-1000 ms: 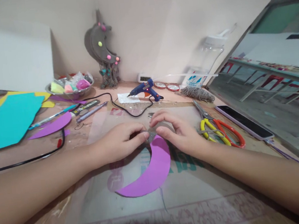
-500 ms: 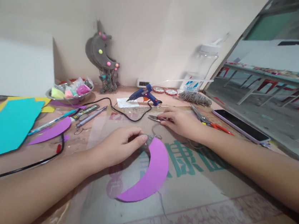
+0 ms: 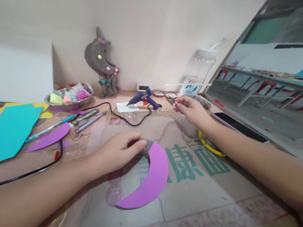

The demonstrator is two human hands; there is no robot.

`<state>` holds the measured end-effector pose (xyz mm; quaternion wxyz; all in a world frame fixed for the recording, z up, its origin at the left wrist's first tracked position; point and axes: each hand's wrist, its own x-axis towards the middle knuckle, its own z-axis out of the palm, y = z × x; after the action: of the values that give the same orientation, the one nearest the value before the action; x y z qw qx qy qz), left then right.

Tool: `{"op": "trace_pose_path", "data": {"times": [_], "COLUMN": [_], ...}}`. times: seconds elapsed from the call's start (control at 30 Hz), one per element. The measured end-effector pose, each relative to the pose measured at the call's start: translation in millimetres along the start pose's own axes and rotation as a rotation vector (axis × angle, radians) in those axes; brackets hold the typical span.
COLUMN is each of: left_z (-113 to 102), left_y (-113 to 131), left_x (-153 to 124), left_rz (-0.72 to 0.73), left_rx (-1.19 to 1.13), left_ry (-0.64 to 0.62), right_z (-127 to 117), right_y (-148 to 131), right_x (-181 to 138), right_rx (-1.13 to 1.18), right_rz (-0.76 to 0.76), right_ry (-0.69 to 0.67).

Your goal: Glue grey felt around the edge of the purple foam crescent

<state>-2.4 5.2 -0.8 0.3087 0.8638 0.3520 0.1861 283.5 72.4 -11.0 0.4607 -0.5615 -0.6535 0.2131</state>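
A purple paper crescent (image 3: 151,182) lies on the printed plastic sheet, and grey yarn (image 3: 149,143) is wrapped about its upper tip. My left hand (image 3: 124,149) pinches that wrapped tip between thumb and fingers. Off to the right, raised a little over the table, my right hand (image 3: 190,109) is closed on small metal thread snips (image 3: 172,101), whose pointed end faces up and left. A loose strand of yarn trails from the crescent across the sheet towards the right. Under my right forearm a yellow ring (image 3: 207,144) is partly hidden.
Behind my hands lie a blue glue gun (image 3: 145,97) with a black cord, red-rimmed tape rolls (image 3: 170,95) and a plastic bottle (image 3: 199,68). A phone (image 3: 239,127) rests at right. At left are turquoise paper (image 3: 6,133), pens and a bowl (image 3: 68,103) of clay.
My right hand has lifted the snips up and away to the right. The scissors beside it are now hidden and a yellow ring shows. My left hand keeps its hold on the crescent.
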Motion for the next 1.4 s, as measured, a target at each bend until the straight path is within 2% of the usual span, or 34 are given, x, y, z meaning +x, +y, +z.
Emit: {"op": "trace_pose_path", "data": {"times": [0.13,0.27,0.37,0.47,0.53,0.63,0.83,1.0,1.4], "left_z": [2,1,0,-2,-2,-2,-1,-1,-1], "left_y": [-2,-2,0,2,3,2,1,2,3], "left_x": [0,0,0,0,0,1,1,1,1], "left_rz": [0.005,-0.012,-0.013,-0.023,-0.039,-0.045,-0.065,-0.059,-0.073], "left_rx": [0.001,-0.013,-0.023,-0.065,-0.071,-0.061,-0.080,-0.067,-0.098], "left_ry": [0.003,0.009,0.048,0.113,0.140,0.144,0.149,0.158,0.147], "right_z": [-7,-9,-1,13,22,30,29,30,30], "right_y": [9,-15,-50,-76,-81,-74,-64,-65,-61], "right_x": [6,-3,-28,-58,-72,-80,-75,-75,-73], "right_rx": [-0.042,-0.129,-0.358,-0.457,-0.520,-0.623,-0.705,-0.696,-0.637], "right_rz": [0.017,-0.060,-0.360,-0.587,-0.704,-0.798,-0.830,-0.806,-0.872], "right_ry": [-0.010,-0.001,-0.038,-0.211,-0.248,-0.235,-0.215,-0.230,-0.219]}}
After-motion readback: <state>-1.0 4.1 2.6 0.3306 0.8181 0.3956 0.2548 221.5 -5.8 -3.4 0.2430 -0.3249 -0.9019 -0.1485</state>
